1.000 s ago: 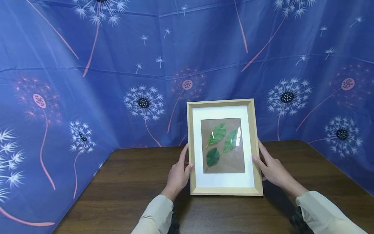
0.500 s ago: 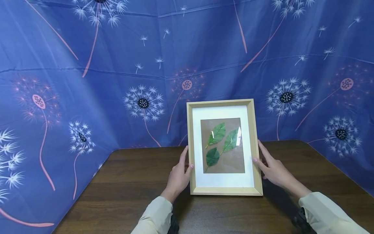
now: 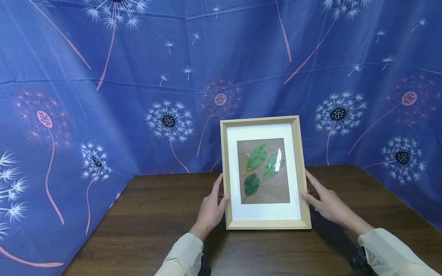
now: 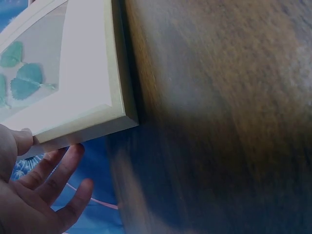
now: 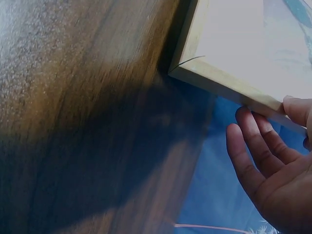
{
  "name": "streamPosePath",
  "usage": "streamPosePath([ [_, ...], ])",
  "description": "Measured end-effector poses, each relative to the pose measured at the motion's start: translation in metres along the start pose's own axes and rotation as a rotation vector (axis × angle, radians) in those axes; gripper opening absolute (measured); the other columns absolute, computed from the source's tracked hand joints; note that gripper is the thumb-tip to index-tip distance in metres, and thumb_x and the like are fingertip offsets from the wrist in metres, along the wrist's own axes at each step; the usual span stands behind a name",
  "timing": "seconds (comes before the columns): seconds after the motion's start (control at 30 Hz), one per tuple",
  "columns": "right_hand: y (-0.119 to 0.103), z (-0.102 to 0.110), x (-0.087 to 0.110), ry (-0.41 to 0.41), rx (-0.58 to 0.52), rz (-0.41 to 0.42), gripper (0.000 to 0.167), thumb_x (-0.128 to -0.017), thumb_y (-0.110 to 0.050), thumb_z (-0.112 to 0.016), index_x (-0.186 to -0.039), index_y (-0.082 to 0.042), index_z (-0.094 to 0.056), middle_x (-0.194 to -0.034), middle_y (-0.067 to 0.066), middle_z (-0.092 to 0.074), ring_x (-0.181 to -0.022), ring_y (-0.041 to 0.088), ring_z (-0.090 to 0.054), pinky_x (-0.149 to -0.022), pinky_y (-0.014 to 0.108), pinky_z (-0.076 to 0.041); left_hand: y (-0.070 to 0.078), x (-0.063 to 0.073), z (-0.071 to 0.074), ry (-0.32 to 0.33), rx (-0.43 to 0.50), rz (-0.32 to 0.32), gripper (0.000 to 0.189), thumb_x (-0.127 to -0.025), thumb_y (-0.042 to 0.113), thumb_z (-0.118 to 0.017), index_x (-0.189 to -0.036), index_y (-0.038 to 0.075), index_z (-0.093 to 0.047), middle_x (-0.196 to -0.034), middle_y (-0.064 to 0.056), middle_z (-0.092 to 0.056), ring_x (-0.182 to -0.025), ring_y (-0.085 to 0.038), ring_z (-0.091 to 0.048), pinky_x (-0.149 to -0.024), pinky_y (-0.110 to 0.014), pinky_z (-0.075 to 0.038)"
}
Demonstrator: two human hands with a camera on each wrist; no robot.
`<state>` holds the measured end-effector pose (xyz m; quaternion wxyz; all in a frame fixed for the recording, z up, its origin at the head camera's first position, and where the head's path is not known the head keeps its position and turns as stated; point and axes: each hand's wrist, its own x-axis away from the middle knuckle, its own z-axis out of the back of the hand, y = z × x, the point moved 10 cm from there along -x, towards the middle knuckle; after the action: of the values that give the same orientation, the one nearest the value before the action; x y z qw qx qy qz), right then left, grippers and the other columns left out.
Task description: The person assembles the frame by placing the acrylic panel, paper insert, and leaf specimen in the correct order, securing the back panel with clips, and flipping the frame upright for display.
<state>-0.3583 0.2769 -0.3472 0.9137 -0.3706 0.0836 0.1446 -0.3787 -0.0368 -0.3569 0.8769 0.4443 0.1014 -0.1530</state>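
A picture frame (image 3: pixel 269 213) of light wood stands nearly upright on the table, leaning a little back. Behind its glass, a white mat surrounds green leaves (image 3: pixel 256 157) on a brown ground. My left hand (image 3: pixel 209 209) grips the left side, its thumb at the front edge and fingers reaching behind. On the right side, my right hand (image 3: pixel 326 203) holds the frame between thumb and fingers. The left wrist view shows the left thumb (image 4: pixel 22 141) on the frame's edge, the lower fingers spread beside it. In the right wrist view, the right fingertips (image 5: pixel 243 114) touch the frame's side and back.
The dark wooden table (image 3: pixel 155 222) spreads out on both sides of the picture frame. A blue cloth (image 3: pixel 138 115) printed with dandelions hangs behind the table and along its sides. Dark wrist gear (image 3: pixel 362 262) shows under the pale sleeve (image 3: pixel 390 251).
The right hand has slid slightly down, and its thumb has drawn back toward the outer edge. The picture frame's tilt differs slightly, with the glare on the glass shifted left.
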Motion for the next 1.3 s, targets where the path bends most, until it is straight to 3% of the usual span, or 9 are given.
streamPosePath([
  [0.2, 0.002, 0.0, -0.002, 0.003, 0.019, -0.003, 0.082, -0.106, -0.017, -0.058, -0.164, -0.012, -0.001, -0.124, 0.039, -0.057, -0.105, 0.043, -0.064, -0.063, 0.037, -0.059, 0.001, 0.001, 0.0, -0.001, -0.011, -0.001, 0.072, -0.104, 0.012, -0.06, -0.163, 0.025, -0.02, -0.118, -0.02, -0.068, -0.101, -0.034, -0.07, -0.084, -0.053, -0.058],
  [0.3, 0.003, 0.001, -0.001, 0.01, 0.059, -0.004, 0.082, -0.106, -0.021, -0.058, -0.164, -0.012, -0.001, -0.124, 0.037, -0.058, -0.105, 0.041, -0.065, -0.068, 0.043, -0.059, 0.0, 0.002, -0.001, -0.019, -0.024, 0.014, 0.075, -0.103, 0.013, -0.061, -0.163, 0.025, -0.019, -0.12, -0.02, -0.068, -0.1, -0.034, -0.07, -0.084, -0.053, -0.058],
  [0.53, 0.005, 0.006, 0.004, 0.044, 0.131, -0.003, 0.078, -0.105, -0.026, -0.059, -0.163, -0.006, -0.01, -0.111, 0.022, -0.067, -0.093, 0.031, -0.065, -0.075, 0.048, -0.055, 0.003, 0.007, 0.0, -0.057, -0.037, 0.008, 0.069, -0.104, 0.014, -0.059, -0.162, 0.018, -0.023, -0.124, -0.02, -0.068, -0.107, -0.034, -0.068, -0.09, -0.053, -0.055],
  [0.7, 0.005, 0.01, 0.009, 0.077, 0.152, 0.019, 0.071, -0.105, -0.024, -0.06, -0.16, -0.001, -0.02, -0.108, 0.018, -0.068, -0.095, 0.034, -0.067, -0.08, 0.055, -0.055, 0.006, 0.011, 0.007, -0.063, -0.075, -0.005, 0.063, -0.104, 0.015, -0.059, -0.16, 0.015, -0.029, -0.122, -0.018, -0.069, -0.108, -0.032, -0.067, -0.091, -0.053, -0.054],
  [0.93, 0.006, 0.016, 0.018, 0.099, 0.195, 0.028, 0.064, -0.105, -0.022, -0.06, -0.157, 0.0, -0.029, -0.111, 0.021, -0.069, -0.102, 0.039, -0.067, -0.085, 0.057, -0.054, 0.006, 0.015, 0.017, -0.043, -0.146, -0.035, 0.061, -0.103, 0.014, -0.06, -0.158, 0.013, -0.034, -0.121, -0.019, -0.069, -0.107, -0.033, -0.069, -0.091, -0.056, -0.054],
  [1.1, 0.004, 0.02, 0.025, 0.119, 0.231, 0.067, 0.059, -0.104, -0.021, -0.06, -0.154, 0.001, -0.037, -0.115, 0.02, -0.069, -0.103, 0.036, -0.066, -0.083, 0.055, -0.055, 0.005, 0.016, 0.02, -0.033, -0.167, -0.03, 0.06, -0.103, 0.014, -0.06, -0.158, 0.014, -0.035, -0.127, -0.021, -0.067, -0.111, -0.034, -0.068, -0.095, -0.059, -0.052],
  [1.3, 0.001, 0.021, 0.027, 0.109, 0.218, 0.086, 0.057, -0.105, -0.024, -0.058, -0.153, 0.0, -0.038, -0.126, 0.027, -0.062, -0.105, 0.039, -0.065, -0.082, 0.059, -0.054, 0.006, 0.018, 0.02, -0.032, -0.183, -0.052, 0.06, -0.102, 0.013, -0.061, -0.157, 0.013, -0.037, -0.124, -0.02, -0.068, -0.108, -0.034, -0.068, -0.092, -0.059, -0.052],
])
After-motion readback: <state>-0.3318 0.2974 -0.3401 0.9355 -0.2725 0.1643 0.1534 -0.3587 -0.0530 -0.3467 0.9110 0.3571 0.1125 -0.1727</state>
